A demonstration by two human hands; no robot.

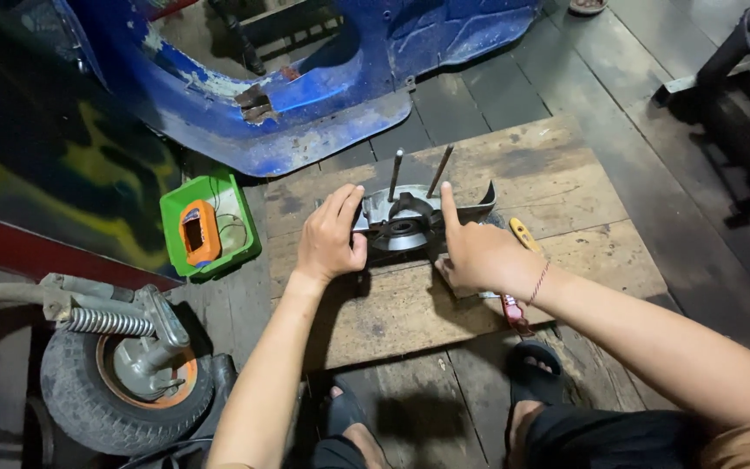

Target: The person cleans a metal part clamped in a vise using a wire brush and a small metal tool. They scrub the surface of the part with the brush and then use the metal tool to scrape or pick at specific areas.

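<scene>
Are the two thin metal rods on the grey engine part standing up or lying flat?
Standing up. Both thin metal rods rise from the grey metal engine part on the wooden board, leaning slightly apart.

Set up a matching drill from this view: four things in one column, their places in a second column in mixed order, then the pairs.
1. left hand
2. right hand
3. orange device
4. small wheel

A. inside the green tray
B. on the floor at lower left, under a spring
C. gripping the left side of the metal engine part
D. index finger raised beside the two upright studs

Pairs: 1-C, 2-D, 3-A, 4-B
</scene>
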